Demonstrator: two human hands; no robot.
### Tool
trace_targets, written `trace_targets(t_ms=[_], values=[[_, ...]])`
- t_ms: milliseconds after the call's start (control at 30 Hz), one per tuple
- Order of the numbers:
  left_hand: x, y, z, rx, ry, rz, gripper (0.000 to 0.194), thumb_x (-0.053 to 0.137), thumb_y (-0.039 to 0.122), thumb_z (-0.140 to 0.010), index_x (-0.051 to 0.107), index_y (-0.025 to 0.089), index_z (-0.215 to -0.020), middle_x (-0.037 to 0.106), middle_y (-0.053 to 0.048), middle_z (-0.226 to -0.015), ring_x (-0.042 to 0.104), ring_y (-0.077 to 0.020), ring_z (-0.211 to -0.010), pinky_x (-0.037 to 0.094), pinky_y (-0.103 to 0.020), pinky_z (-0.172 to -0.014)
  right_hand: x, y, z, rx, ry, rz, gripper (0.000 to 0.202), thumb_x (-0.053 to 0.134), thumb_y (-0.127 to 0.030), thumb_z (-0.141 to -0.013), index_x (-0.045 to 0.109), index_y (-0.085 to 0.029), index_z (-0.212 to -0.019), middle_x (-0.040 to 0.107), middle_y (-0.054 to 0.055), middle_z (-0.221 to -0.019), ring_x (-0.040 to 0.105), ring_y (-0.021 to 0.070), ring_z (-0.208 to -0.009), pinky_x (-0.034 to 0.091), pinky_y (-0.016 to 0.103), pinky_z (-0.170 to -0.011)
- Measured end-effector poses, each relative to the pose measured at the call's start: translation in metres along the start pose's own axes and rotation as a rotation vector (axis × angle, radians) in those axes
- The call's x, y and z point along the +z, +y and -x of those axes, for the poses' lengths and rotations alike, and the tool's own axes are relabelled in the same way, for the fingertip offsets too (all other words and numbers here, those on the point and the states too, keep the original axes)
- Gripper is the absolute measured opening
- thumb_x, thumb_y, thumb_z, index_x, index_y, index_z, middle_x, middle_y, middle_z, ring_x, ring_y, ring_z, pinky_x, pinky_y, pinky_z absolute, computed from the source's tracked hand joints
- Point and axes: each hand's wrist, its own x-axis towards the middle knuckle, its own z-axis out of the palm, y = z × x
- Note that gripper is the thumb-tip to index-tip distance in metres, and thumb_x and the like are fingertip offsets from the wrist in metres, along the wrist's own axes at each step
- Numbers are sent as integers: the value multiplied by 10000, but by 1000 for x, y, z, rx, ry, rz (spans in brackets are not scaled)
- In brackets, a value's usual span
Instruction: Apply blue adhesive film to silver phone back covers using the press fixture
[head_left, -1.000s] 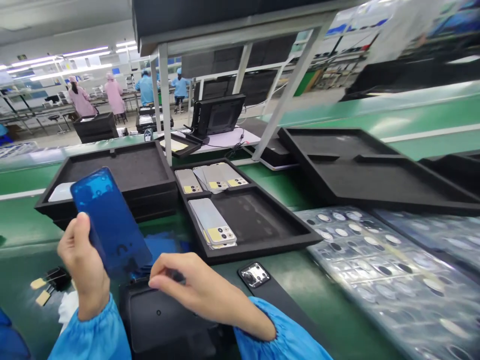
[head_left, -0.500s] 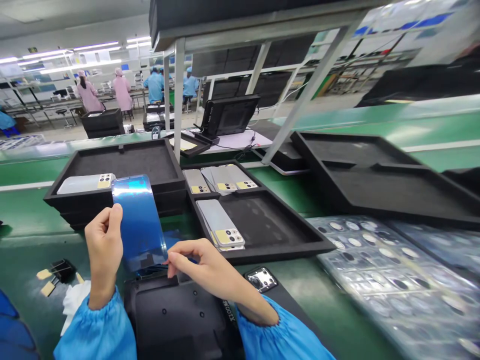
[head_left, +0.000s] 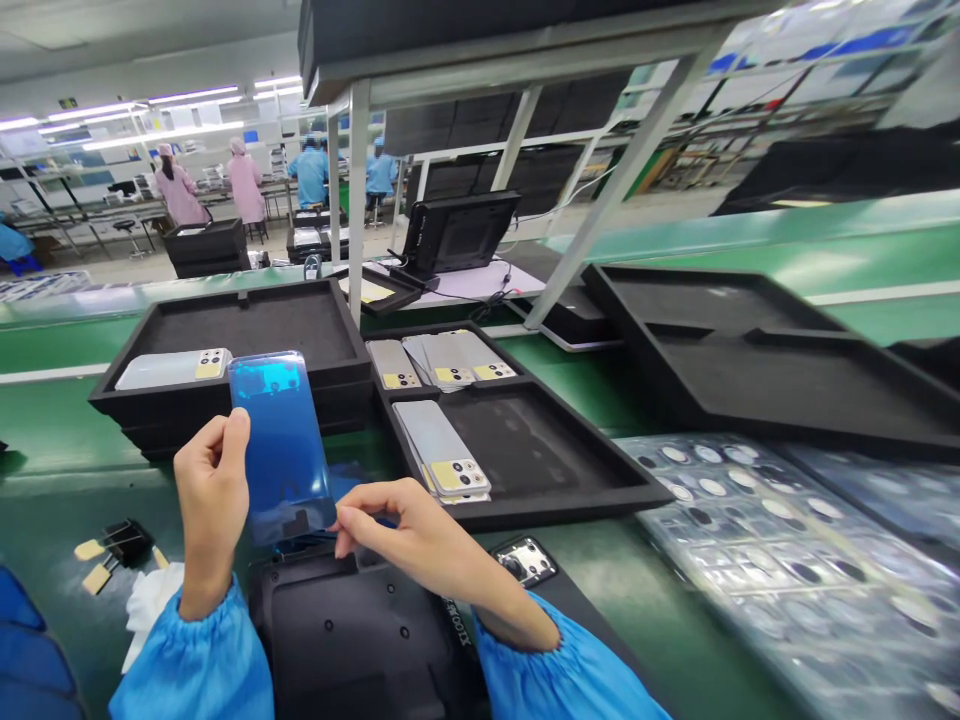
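A phone-sized blue film sheet (head_left: 283,440) stands upright between my hands, translucent and glossy, with a camera-shaped patch near its top. My left hand (head_left: 216,480) pinches its left edge between thumb and fingers. At the sheet's lower right corner, my right hand (head_left: 405,520) has its thumb and index finger pinched on the edge. Just below lies a black moulded fixture (head_left: 360,630), partly covered by my right forearm. More blue film shows behind the sheet, though its shape is mostly hidden.
Pale phones (head_left: 439,445) with yellow labels lie in a black divided tray (head_left: 570,500). Another phone (head_left: 172,370) rests in the stacked trays (head_left: 300,320) at left. Clear blister sheets (head_left: 787,560) spread at right. A binder clip (head_left: 127,542) and crumpled white tissue (head_left: 154,605) sit at left.
The blue film sheet looks flatter and has turned slightly; earlier it was bowed with a bright glare at its top. My left hand has shifted very slightly right.
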Motion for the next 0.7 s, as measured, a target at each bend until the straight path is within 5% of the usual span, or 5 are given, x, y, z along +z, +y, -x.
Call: trace_targets(t_ms=[367,567,700], values=[[-3,4,8,112,47,87,496,574,328,-939,238,230,-589,190,61,-594,167,-113,-552,180,-296,-491,0,5,6,11,5,33,312,563,-382,-910,708,-190,-711,777,62,-718,700,203,-729,525,294,-634],[3,11,21,188,232,41,532,587,327,-951,233,218,-570,195,63,-564,182,-106,-531,215,-282,-487,18,10,6,-81,371,-99,335,646,-505,-904,716,-229,-1080,782,78,-1065,729,221,-926,589,367,-863],[8,15,32,76,181,250,572,653,544,-902,348,214,-549,313,59,-533,282,-99,-501,290,-258,-476,25,7,10,-114,355,-243,330,703,-529,-874,717,-222,-994,741,24,-765,687,173,-673,586,300,-668]])
